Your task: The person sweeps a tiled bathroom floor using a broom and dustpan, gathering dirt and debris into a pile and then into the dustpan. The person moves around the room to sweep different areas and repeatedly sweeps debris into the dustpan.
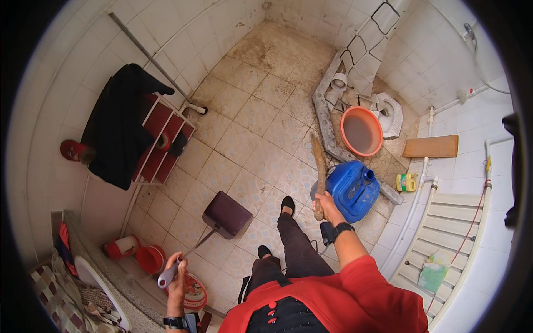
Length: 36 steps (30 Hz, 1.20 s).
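My left hand (177, 276) is closed around the handle of a long-handled dustpan. The dustpan's dark purple pan (227, 214) hangs over or rests on the tiled floor; I cannot tell which. My right hand (330, 207) grips the near end of a rough wooden stick (318, 166), which points away from me toward the grey ledge. Just right of that hand stands a big blue plastic jerrycan (353, 190) with an open spout on top. The stick crosses in front of the jerrycan's left side.
An orange basin (361, 131) of murky water sits beyond the jerrycan, inside a low stone ledge (321, 105), near a squat toilet (390, 116). A red shoe rack (158, 161) with dark cloth stands left. Red buckets (150, 259) are near my left arm; a white radiator (438, 238) is right.
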Each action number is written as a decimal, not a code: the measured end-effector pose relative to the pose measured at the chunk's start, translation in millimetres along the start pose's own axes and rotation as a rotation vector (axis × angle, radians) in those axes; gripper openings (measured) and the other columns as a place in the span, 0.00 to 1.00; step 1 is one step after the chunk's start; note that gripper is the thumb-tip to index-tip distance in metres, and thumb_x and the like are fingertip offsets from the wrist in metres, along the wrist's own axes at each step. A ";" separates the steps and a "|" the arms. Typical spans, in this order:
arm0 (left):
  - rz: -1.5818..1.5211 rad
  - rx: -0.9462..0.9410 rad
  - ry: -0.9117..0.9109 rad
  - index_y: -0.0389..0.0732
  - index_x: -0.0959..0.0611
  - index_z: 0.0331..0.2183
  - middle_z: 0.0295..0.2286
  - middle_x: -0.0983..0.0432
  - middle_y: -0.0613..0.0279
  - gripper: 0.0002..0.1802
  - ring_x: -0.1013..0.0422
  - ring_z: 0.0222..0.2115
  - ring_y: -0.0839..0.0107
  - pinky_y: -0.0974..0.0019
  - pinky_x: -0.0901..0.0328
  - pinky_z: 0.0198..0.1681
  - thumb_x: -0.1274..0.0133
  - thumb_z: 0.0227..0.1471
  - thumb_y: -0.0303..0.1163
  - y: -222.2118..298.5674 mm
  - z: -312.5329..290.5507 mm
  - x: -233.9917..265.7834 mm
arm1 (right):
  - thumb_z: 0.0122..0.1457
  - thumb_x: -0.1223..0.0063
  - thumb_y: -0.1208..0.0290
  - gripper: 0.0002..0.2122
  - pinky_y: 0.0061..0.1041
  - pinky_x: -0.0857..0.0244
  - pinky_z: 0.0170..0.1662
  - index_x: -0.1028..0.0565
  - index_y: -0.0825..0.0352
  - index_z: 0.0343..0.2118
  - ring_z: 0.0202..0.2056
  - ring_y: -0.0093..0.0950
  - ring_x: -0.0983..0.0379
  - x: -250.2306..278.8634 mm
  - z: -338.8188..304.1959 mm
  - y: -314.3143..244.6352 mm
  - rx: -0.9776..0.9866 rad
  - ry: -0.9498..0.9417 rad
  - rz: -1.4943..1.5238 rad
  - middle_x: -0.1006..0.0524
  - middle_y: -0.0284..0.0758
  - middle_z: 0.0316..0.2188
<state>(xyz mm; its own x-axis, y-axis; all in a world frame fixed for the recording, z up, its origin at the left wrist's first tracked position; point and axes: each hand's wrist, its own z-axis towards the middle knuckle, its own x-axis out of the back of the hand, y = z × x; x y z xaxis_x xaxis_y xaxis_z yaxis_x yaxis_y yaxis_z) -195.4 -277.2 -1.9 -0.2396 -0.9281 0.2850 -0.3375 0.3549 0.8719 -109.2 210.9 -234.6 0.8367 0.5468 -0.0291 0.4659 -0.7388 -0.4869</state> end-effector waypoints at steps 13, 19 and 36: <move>0.038 0.159 0.156 0.38 0.27 0.44 0.33 0.29 0.64 0.19 0.33 0.33 0.76 0.72 0.37 0.37 0.47 0.52 0.36 32.8 43.6 -21.3 | 0.52 0.49 0.76 0.34 0.31 0.38 0.17 0.51 0.58 0.61 0.17 0.30 0.33 9.7 18.5 -89.4 -0.149 -0.209 -0.153 0.30 0.40 0.20; 0.041 0.162 0.233 0.38 0.27 0.43 0.33 0.27 0.61 0.21 0.30 0.28 0.73 0.68 0.33 0.35 0.45 0.50 0.38 94.7 70.0 -16.3 | 0.54 0.53 0.76 0.19 0.33 0.37 0.16 0.41 0.66 0.50 0.15 0.30 0.34 -13.6 76.9 -111.8 -0.055 0.048 0.076 0.32 0.38 0.18; 0.131 -0.062 -0.006 0.35 0.28 0.44 0.31 0.29 0.60 0.19 0.34 0.23 0.76 0.73 0.36 0.33 0.49 0.53 0.36 268.4 281.8 -119.8 | 0.53 0.53 0.78 0.30 0.33 0.36 0.17 0.48 0.62 0.59 0.15 0.30 0.33 -103.4 131.8 -201.8 -0.169 -0.046 0.025 0.32 0.39 0.20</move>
<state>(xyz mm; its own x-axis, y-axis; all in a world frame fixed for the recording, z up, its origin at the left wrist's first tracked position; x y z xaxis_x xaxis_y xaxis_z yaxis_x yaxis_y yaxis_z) -513.8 -39.0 85.7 -0.2840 -0.8733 0.3959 -0.2462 0.4655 0.8501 -327.7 355.4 -248.4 0.8365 0.5419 -0.0808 0.4901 -0.8060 -0.3320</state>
